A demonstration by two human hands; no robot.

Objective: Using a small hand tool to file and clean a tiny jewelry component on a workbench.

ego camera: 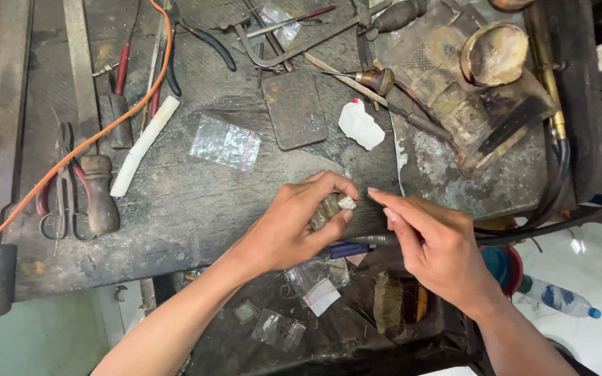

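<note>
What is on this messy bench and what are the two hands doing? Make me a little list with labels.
Place: dark, worn workbench seen from above
Left hand: pinches a small dark block with a tiny shiny piece on top
Right hand: fingertips reach toward the shiny piece; a dark hose tool lies under it
Nearby: clear zip bag, white crumpled scrap, flat metal plate
Left side: scissors, orange cable, white stick
Floor: plastic bottle
</note>
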